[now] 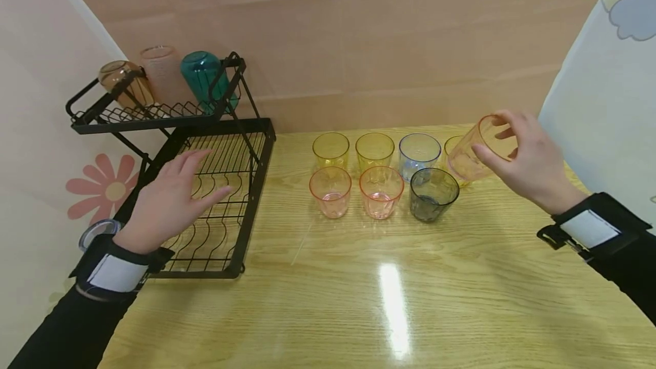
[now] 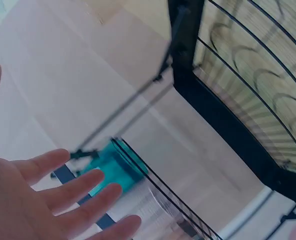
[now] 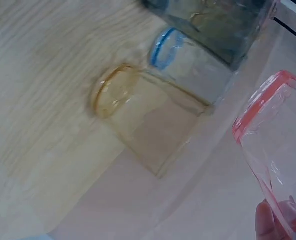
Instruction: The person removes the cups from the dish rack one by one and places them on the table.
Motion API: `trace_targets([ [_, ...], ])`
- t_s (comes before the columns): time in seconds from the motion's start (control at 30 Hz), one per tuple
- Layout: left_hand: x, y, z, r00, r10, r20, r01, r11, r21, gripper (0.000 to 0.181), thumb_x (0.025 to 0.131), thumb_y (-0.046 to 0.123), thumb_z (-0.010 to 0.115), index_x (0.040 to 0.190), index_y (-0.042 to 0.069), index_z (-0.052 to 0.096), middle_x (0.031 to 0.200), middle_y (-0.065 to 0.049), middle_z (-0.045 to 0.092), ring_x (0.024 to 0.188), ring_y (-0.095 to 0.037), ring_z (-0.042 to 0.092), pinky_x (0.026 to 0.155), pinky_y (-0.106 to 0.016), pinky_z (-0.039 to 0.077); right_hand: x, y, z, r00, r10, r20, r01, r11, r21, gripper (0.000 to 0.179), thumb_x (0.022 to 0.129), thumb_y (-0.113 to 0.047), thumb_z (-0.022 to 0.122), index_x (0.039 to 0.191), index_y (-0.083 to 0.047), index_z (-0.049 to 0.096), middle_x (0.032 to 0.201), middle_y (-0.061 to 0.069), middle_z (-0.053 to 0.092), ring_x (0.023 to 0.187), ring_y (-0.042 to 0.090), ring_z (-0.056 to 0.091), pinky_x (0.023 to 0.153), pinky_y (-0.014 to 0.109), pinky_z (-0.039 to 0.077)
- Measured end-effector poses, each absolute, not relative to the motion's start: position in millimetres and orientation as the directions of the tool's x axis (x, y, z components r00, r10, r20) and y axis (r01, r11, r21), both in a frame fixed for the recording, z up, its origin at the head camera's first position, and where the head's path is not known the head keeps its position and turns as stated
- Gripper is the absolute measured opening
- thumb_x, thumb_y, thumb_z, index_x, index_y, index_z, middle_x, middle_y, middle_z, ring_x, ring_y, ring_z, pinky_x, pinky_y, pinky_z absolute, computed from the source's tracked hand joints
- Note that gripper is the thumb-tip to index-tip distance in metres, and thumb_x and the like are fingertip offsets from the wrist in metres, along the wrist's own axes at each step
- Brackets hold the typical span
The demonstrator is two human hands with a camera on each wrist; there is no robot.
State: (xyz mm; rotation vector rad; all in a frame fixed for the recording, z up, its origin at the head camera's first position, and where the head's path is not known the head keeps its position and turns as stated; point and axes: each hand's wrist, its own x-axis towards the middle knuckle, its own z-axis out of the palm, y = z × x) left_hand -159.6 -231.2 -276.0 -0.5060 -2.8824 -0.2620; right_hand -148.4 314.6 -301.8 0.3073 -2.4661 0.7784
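The desk (image 1: 451,300) is the broadest thing here, with a streak of glare across its front. At its left stands the rack (image 1: 251,204), black and two-tiered.

The left hand (image 1: 169,204) hangs above the lower tier, fingers spread and holding nothing. Over at the right end of the rows, the right hand (image 1: 535,158) grips the held glass (image 1: 463,161), thumb and fingers near the rim; the glass is off the desk, tilted with its base angled down toward the rows.

The upper tier carries a pink tumbler (image 1: 166,76), a teal tumbler (image 1: 202,76) and an amber tumbler (image 1: 128,87). On the desk, the dark glass (image 1: 433,195) and two pink glasses (image 1: 330,195) make the front row; behind them are the blue glass (image 1: 420,155), two yellow glasses (image 1: 331,152) and the end glass (image 3: 158,120), also yellow.

The likeliest mishap is a knock: the base hangs close to the end glass (though the right wrist view shows a gap), so a low sideways sweep could topple it into the dark or blue one. Smooth walls and a fingertip hold at the rim might also let the glass slip or swing.
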Motion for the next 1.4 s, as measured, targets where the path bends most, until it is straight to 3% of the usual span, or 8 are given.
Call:
trace_targets([
  [0.17,-161.1,-254.1,-277.0,-0.948,0.223,0.228,0.257,0.958,0.129,0.092,0.089,0.059,0.060,0.149,-0.002,0.027,0.143,-0.036,0.031,0.123,-0.060,0.033,0.071,-0.069,0.045,-141.2,328.9,-311.6,-0.853,-0.066,0.518,-0.330,0.837,-0.437,0.054,0.089,-0.025,0.067,0.132,0.001,0.049,0.121,0.022,0.049,0.097,0.038,0.052,0.065,0.018,0.033],
  [0.3,-163.9,-273.2,-277.3,-0.957,0.177,0.231,0.208,0.971,0.119,0.093,0.090,0.059,0.059,0.147,-0.007,0.027,0.139,-0.041,0.031,0.121,-0.063,0.032,0.082,-0.075,0.036,-136.6,335.6,-319.0,-0.846,-0.089,0.526,-0.319,0.875,-0.365,0.057,0.086,-0.029,0.069,0.129,0.003,0.050,0.120,0.022,0.050,0.094,0.037,0.052,0.063,0.026,0.036],
  [0.53,-163.4,-305.3,-275.1,-0.988,0.038,0.152,0.061,0.988,0.145,0.096,0.093,0.063,0.048,0.151,-0.004,0.013,0.148,-0.040,0.005,0.130,-0.062,0.014,0.059,-0.080,0.034,-131.1,342.5,-342.2,-0.859,-0.174,0.482,-0.298,0.934,-0.194,0.062,0.080,-0.036,0.072,0.123,0.003,0.050,0.114,0.024,0.050,0.080,0.037,0.055,0.038,0.035,0.035],
  [0.67,-160.6,-316.5,-275.2,-0.988,0.007,0.154,0.029,0.989,0.143,0.096,0.093,0.064,0.046,0.149,-0.007,0.014,0.150,-0.040,-0.006,0.135,-0.059,-0.002,0.080,-0.083,0.025,-127.3,342.7,-356.0,-0.892,-0.198,0.406,-0.288,0.942,-0.175,0.065,0.081,-0.037,0.073,0.123,0.006,0.049,0.112,0.026,0.049,0.073,0.038,0.055,0.037,0.035,0.034],
  [0.77,-158.8,-323.0,-276.5,-0.985,-0.005,0.170,0.020,0.989,0.146,0.097,0.093,0.064,0.046,0.147,-0.010,0.013,0.147,-0.043,-0.002,0.133,-0.063,0.000,0.092,-0.079,0.017,-126.3,340.5,-362.9,-0.908,-0.196,0.370,-0.274,0.946,-0.171,0.065,0.081,-0.038,0.073,0.122,0.006,0.050,0.110,0.025,0.049,0.072,0.036,0.055,0.036,0.035,0.034],
  [1.03,-154.9,-336.6,-280.6,-0.988,-0.070,0.138,-0.049,0.988,0.144,0.099,0.092,0.066,0.044,0.148,-0.006,0.003,0.138,-0.046,0.008,0.125,-0.066,0.010,0.081,-0.079,0.026,-128.0,337.9,-376.0,-0.929,-0.177,0.324,-0.248,0.949,-0.193,0.066,0.083,-0.041,0.071,0.123,0.006,0.049,0.114,0.026,0.048,0.080,0.039,0.056,0.038,0.039,0.039],
  [1.23,-151.1,-341.9,-285.6,-0.981,-0.108,0.161,-0.087,0.987,0.134,0.101,0.092,0.066,0.045,0.145,-0.012,0.010,0.137,-0.048,0.012,0.126,-0.066,0.014,0.082,-0.080,0.026,-130.0,337.6,-380.9,-0.937,-0.157,0.313,-0.233,0.947,-0.222,0.067,0.085,-0.042,0.069,0.128,0.004,0.047,0.115,0.026,0.047,0.077,0.036,0.055,0.038,0.037,0.038],
  [1.4,-150.7,-344.9,-289.6,-0.971,-0.129,0.201,-0.109,0.988,0.105,0.100,0.091,0.067,0.047,0.141,-0.013,0.015,0.131,-0.049,0.019,0.119,-0.068,0.022,0.077,-0.079,0.031,-129.9,336.3,-377.0,-0.954,-0.146,0.262,-0.209,0.950,-0.234,0.074,0.086,-0.048,0.068,0.133,0.004,0.043,0.125,0.028,0.041,0.095,0.044,0.052,0.043,0.045,0.043],
])
